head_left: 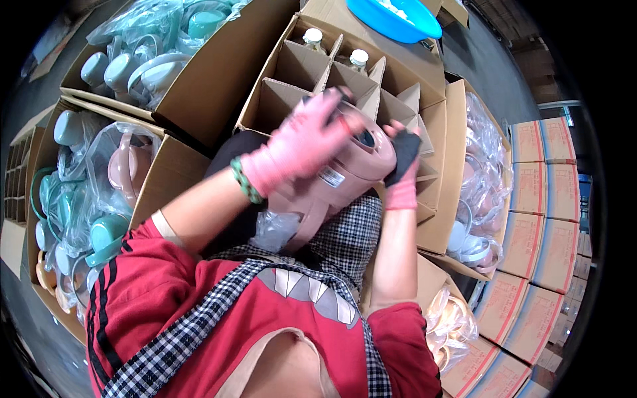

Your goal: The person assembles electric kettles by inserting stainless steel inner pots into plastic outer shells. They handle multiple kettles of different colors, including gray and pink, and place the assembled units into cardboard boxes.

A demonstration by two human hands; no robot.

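A pink thermos jug rests tilted across my lap, its round opening facing up and away from me. It carries a white label and a pink handle. My left hand, in a pink glove with dark fingertips, is over the jug's upper end near the opening. Its fingers are curled and slightly blurred; what they hold is hidden. My right hand, in a pink and black glove, lies against the right side of the jug's rim with bent fingers. A clear plastic bag lies beside the jug's lower end.
Ahead stands a divided carton with white-capped bottles. Beyond it is a blue basin of small white pieces. Cartons of bagged green, white and pink jugs flank my left; another carton and stacked boxes are right.
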